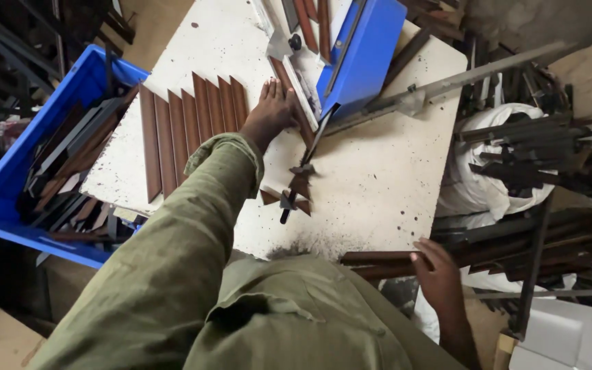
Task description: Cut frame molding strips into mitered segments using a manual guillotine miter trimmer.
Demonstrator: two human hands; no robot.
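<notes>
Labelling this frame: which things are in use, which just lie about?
In use:
left hand pressing brown strip at blue cutter
right hand on brown strips
cut strip row

Lying about:
blue crate
white sack
dark offcuts

The person wears a loose olive-green work shirt of coarse woven cloth, creased across the chest and shoulder. Its long left sleeve (193, 226) ends in a folded cuff at the wrist, leaving the left hand (272, 109) bare. The right hand (436, 270) and forearm are bare, without gloves, rings or a watch.
</notes>
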